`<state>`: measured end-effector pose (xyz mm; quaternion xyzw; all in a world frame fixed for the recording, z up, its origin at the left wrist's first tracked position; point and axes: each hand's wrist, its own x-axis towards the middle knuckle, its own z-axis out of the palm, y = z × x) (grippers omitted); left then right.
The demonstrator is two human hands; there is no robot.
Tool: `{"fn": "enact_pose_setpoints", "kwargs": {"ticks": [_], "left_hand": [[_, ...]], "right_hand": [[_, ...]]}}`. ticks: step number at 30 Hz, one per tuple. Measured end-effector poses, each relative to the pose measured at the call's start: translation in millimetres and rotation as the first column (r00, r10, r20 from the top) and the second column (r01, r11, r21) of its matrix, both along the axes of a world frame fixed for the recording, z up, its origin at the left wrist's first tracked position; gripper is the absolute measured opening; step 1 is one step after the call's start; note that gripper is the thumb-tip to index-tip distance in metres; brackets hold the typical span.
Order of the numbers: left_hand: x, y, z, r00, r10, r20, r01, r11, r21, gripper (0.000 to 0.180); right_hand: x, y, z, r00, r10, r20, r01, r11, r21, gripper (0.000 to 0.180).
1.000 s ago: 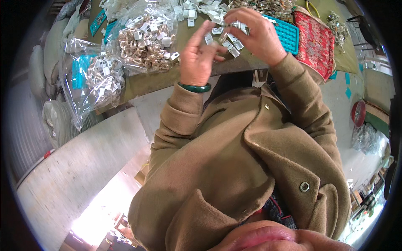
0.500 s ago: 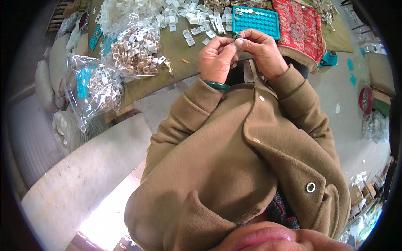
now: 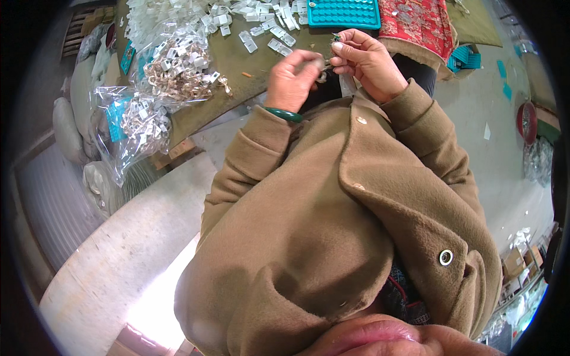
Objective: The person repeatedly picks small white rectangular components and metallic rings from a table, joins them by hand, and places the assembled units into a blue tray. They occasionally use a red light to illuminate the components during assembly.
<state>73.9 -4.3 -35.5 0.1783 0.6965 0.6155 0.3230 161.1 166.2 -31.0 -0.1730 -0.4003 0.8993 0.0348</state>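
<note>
My left hand (image 3: 293,80), with a green bangle (image 3: 284,114) on the wrist, and my right hand (image 3: 367,59) meet at the near edge of the table (image 3: 240,59). Both pinch a small trinket (image 3: 325,72) between the fingertips; it is too small to make out. A tiny green bit (image 3: 336,38) shows at my right fingertips. A clear little packet (image 3: 347,86) hangs below the hands against my brown coat (image 3: 332,196). Small clear packets (image 3: 270,26) lie scattered on the table just beyond the hands.
A teal dimpled tray (image 3: 343,12) lies at the table's far side, a red patterned cloth (image 3: 415,24) to its right. Clear bags of gold-coloured chain pieces with white tags (image 3: 178,65) (image 3: 139,121) sit at the left. Grey sacks (image 3: 68,127) lean below on the concrete floor.
Both hands drew back from the scattered packets on the table toward my chest and closed together on the small trinket.
</note>
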Motion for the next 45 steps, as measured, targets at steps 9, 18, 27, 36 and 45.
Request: {"fn": "enact_pose_setpoints", "kwargs": {"ticks": [9,18,27,36,45], "left_hand": [[-62.7,-15.1,-19.0,0.812,0.172,-0.558,-0.428,0.825,-0.368,0.037],[-61.3,-6.7,-24.1,0.852,0.25,-0.46,-0.384,0.895,-0.226,0.024],[-32.1,7.5,10.4,0.938,0.336,0.085,-0.346,0.912,0.22,0.022],[-33.0,5.8,22.7,0.981,0.119,0.152,-0.155,0.956,0.248,0.025],[-35.1,9.5,17.2,0.911,0.123,0.393,-0.245,0.929,0.277,0.02]], "right_hand": [[-6.7,-11.0,-10.0,0.997,-0.009,-0.07,0.036,0.917,0.398,0.008],[-21.3,-22.0,-2.2,0.995,0.095,0.025,-0.095,0.857,0.507,0.012],[-38.8,-28.6,11.1,0.994,0.109,-0.027,-0.104,0.986,0.132,0.009],[-32.8,-24.3,-1.8,0.998,0.034,-0.046,-0.035,0.999,-0.021,0.004],[-30.4,-26.4,1.4,0.983,-0.014,-0.184,-0.011,0.991,-0.135,0.003]]}}
